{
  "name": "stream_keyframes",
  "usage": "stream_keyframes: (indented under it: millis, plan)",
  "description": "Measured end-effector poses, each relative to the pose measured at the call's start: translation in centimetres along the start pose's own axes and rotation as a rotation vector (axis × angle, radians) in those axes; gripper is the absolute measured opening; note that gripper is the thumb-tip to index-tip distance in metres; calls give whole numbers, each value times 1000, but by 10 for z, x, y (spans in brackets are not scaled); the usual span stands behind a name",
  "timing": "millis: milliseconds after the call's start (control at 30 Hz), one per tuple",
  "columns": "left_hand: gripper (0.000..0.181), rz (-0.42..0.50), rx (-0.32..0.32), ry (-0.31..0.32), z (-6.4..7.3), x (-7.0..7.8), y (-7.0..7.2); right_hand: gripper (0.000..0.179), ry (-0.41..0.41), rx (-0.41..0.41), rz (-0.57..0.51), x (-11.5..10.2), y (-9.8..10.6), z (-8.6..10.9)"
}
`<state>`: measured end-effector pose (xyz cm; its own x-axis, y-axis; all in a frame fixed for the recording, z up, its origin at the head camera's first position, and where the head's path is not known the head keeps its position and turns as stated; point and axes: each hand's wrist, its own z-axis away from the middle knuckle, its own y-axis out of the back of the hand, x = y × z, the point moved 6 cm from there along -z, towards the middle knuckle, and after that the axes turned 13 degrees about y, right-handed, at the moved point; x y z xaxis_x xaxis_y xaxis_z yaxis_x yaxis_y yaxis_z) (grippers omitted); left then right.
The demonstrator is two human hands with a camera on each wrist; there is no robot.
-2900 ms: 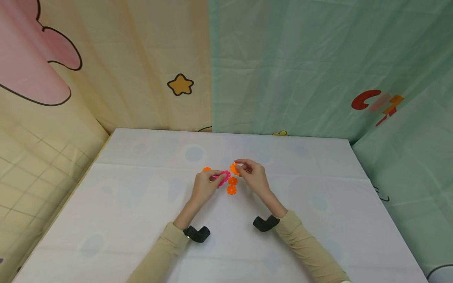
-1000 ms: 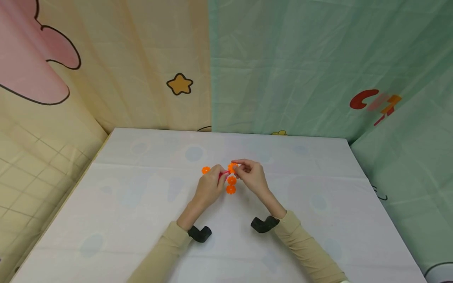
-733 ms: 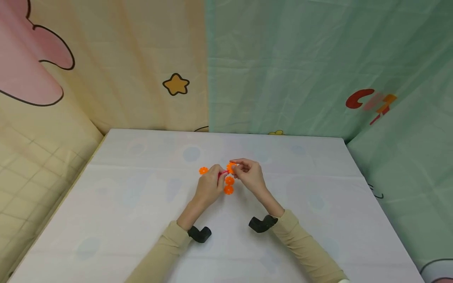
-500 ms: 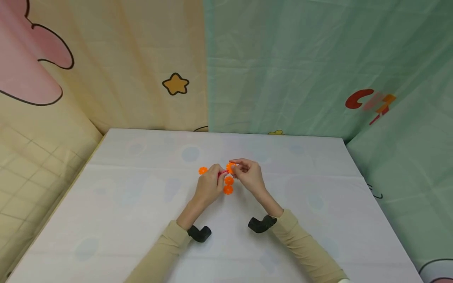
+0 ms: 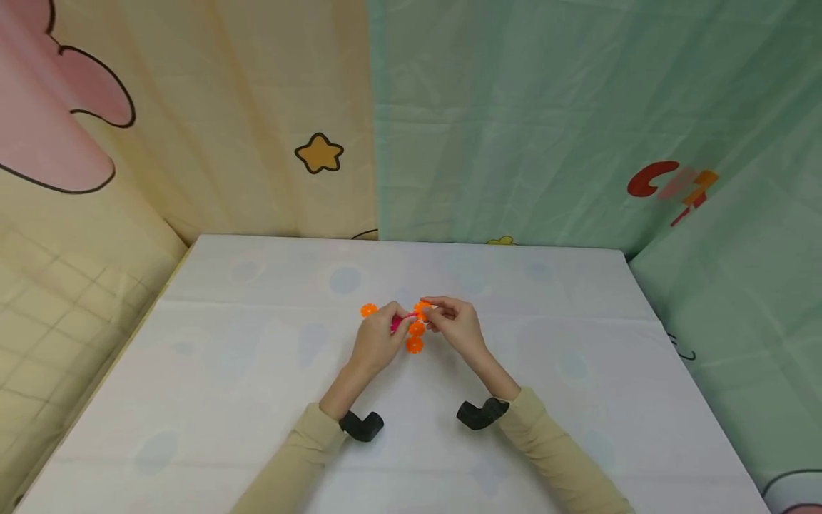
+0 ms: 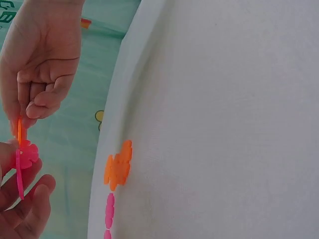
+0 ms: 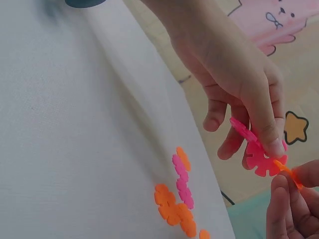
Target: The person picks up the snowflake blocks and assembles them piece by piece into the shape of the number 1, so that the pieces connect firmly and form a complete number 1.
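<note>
My left hand point(image 5: 377, 337) has two pink discs point(image 7: 257, 160) pinched, fingers curled in, and my right hand point(image 5: 456, 327) is nipping one orange disc point(image 5: 420, 308) right up against them. Can't tell if they're slotted together. Head cam counts three spare oranges point(image 5: 414, 345) on the desk point(image 5: 257, 371): one just past the left hand, two below the gap between both hands. Right wrist cam also catches two flat pinks point(image 7: 184, 193) below the left hand, which the head cam doesn't show me. Left wrist cam shows the held pinks sitting crosswise.
</note>
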<state>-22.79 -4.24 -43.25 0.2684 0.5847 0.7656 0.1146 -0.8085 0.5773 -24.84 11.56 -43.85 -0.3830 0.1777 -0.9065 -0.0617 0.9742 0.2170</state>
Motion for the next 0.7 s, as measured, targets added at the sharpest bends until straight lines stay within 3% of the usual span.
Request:
stream_keyframes:
  millis: [200, 433, 700]
  plan:
    - [12, 38, -17, 53, 0, -5, 1, 25, -3, -30, -16, 3, 2, 1]
    - [13, 146, -43, 75, 1, -8, 2, 22, 29, -92, -22, 2, 6, -2]
    - [17, 252, -182, 114, 0, -10, -2, 23, 59, -195, 34, 1, 3, -4]
